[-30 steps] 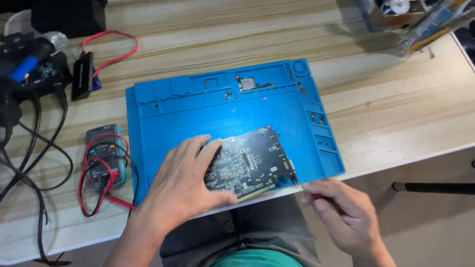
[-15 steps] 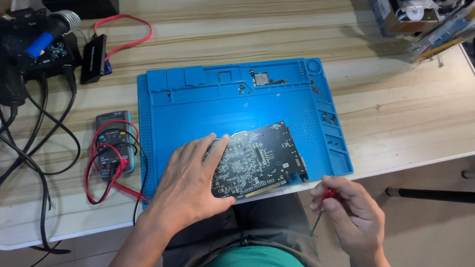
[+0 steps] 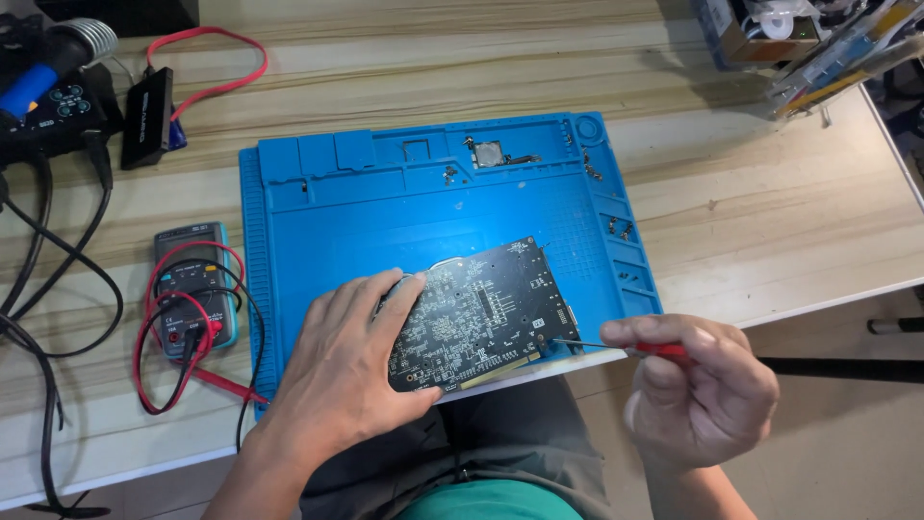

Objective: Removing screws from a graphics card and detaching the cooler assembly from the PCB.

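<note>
Two hands work at the near edge of the desk: the left hand (image 3: 346,371) lies flat with spread fingers on the left end of a dark circuit board (image 3: 481,313), pressing it down rather than gripping it, while the right hand (image 3: 698,385) is curled tight around a red-handled screwdriver (image 3: 616,347) whose thin shaft reaches left to the board's lower right corner. The board rests solder side up on the blue work mat (image 3: 385,207), tilted, with its near edge right at the mat's front lip and the table edge; I judge that a hard push from the tip could skid it toward the person's lap, since only palm pressure holds it. A slip of the tip off the corner could scrape the fine traces or jab the left fingers close by. Bare skin on the exposed solder points may also carry static or grease to the parts. Farther back, small loose screws (image 3: 616,229) sit in the mat's right-hand and upper trays, and a knock to the mat could scatter them. To the left, the multimeter (image 3: 192,289) and its red and black leads lie just beside the mat, near enough to snag a moving forearm.
</note>
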